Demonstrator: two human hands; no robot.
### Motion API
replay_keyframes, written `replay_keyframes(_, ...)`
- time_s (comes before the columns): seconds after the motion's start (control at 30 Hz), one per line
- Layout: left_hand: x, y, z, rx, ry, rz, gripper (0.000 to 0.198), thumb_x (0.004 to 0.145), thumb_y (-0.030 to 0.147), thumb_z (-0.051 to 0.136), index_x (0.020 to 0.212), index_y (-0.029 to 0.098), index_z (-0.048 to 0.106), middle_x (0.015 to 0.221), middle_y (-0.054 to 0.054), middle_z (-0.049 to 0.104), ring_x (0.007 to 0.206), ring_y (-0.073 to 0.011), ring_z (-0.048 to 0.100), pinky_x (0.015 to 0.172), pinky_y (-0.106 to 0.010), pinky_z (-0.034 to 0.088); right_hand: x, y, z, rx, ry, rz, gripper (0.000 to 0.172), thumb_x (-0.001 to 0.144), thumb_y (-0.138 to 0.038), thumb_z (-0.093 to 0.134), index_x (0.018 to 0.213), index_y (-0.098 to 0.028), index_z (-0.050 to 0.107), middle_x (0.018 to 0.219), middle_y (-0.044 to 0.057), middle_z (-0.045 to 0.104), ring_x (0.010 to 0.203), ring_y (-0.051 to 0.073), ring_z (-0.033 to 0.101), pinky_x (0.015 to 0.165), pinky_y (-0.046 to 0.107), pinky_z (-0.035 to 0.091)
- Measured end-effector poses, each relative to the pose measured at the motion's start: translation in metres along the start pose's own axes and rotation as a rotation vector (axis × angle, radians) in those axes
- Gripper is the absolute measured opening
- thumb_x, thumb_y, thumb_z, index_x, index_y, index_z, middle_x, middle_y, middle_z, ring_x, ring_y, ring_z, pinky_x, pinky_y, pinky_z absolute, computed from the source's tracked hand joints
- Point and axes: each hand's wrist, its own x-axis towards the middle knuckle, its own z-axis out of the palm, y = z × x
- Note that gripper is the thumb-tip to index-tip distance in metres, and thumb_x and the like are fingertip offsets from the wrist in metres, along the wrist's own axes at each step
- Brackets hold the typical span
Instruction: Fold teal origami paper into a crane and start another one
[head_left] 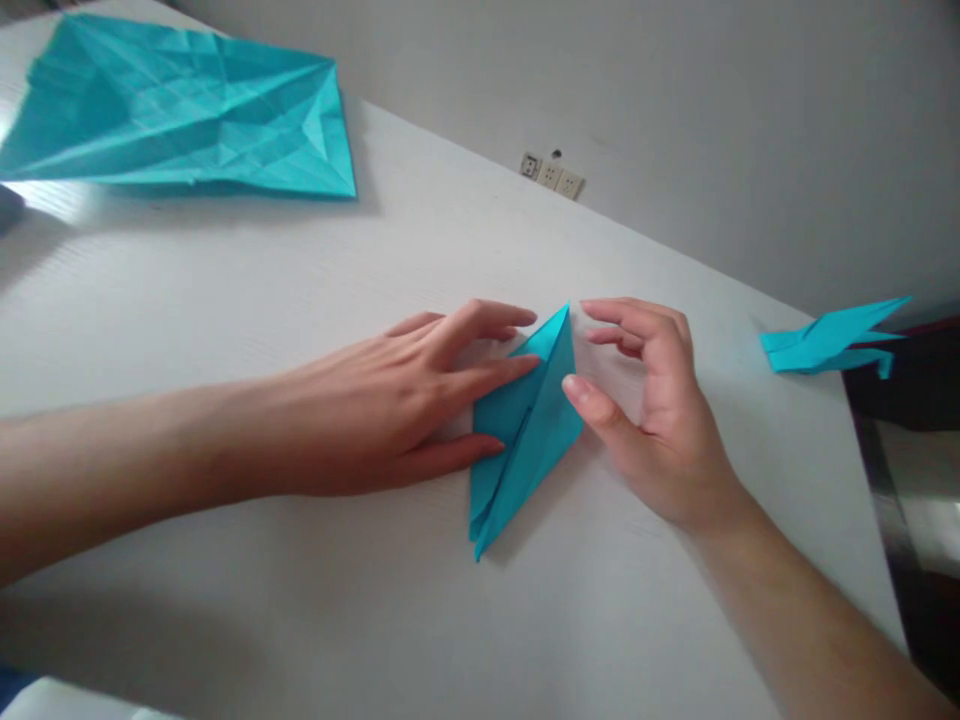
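Blue folded paper (525,430) under left hand (390,400)

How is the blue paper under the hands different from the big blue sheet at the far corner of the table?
The folded paper is a narrow, pointed, layered shape; the big sheet lies opened out, wide and covered in creases. The folded paper is pressed by the left hand and touched by the right hand; the big sheet lies untouched. Both are the same turquoise and rest on the white table.

The left hand (397,400) lies flat, palm down, fingers stretched toward 3 o'clock, its forearm coming in from 9 o'clock. The right hand (652,400) is curled, thumb and fingertips pointing toward 10 o'clock, its forearm entering from 5 o'clock.
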Motion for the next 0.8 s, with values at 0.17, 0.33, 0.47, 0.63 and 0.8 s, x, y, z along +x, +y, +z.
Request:
replay_keyframes(0.17,-0.003,-0.001,0.003,0.031,-0.046,0.005,0.072,0.122,0.055,0.065,0.185,0.025,0.050,0.185,-0.018,0.059,0.175,-0.0378,0.055,0.151,-0.062,0.035,-0.001,-0.010,0.000,-0.169,-0.069,-0.023,0.024,0.111,-0.044,0.077,0.134,-0.038,0.084,0.152,0.009,0.076,0.149,0.041,0.069,0.133,0.069,0.047)
replay_keyframes(0.33,-0.005,0.001,0.004,-0.001,-0.064,0.007,0.090,0.114,0.067,0.070,0.189,0.025,0.043,0.191,-0.019,0.053,0.179,-0.0400,0.049,0.154,-0.063,0.028,-0.003,-0.013,0.002,-0.253,-0.141,-0.050,0.029,0.109,-0.047,0.079,0.136,-0.038,0.081,0.145,0.006,0.085,0.140,0.043,0.073,0.126,0.068,0.045)
replay_keyframes(0.47,-0.005,0.003,0.001,0.003,-0.082,0.014,0.088,0.112,0.059,0.070,0.188,0.023,0.043,0.190,-0.019,0.053,0.181,-0.0394,0.047,0.154,-0.064,0.030,-0.006,-0.012,0.004,-0.262,-0.134,-0.067,0.029,0.110,-0.047,0.078,0.137,-0.037,0.081,0.147,0.007,0.085,0.138,0.043,0.074,0.123,0.067,0.044)
replay_keyframes(0.63,-0.003,0.004,0.002,0.007,-0.057,0.021,0.091,0.112,0.070,0.072,0.184,0.021,0.047,0.187,-0.022,0.056,0.179,-0.0414,0.051,0.153,-0.067,0.032,-0.008,-0.011,0.005,-0.251,-0.130,-0.075,0.032,0.109,-0.047,0.077,0.140,-0.038,0.079,0.155,0.008,0.082,0.144,0.046,0.071,0.122,0.069,0.046)
replay_keyframes(0.8,-0.005,0.005,0.004,0.016,-0.026,0.019,0.100,0.107,0.080,0.076,0.182,0.020,0.047,0.188,-0.023,0.055,0.178,-0.0416,0.052,0.153,-0.066,0.034,-0.008,-0.012,0.005,-0.234,-0.156,-0.062,0.038,0.109,-0.053,0.078,0.145,-0.040,0.075,0.168,0.007,0.076,0.152,0.049,0.064,0.125,0.071,0.045)
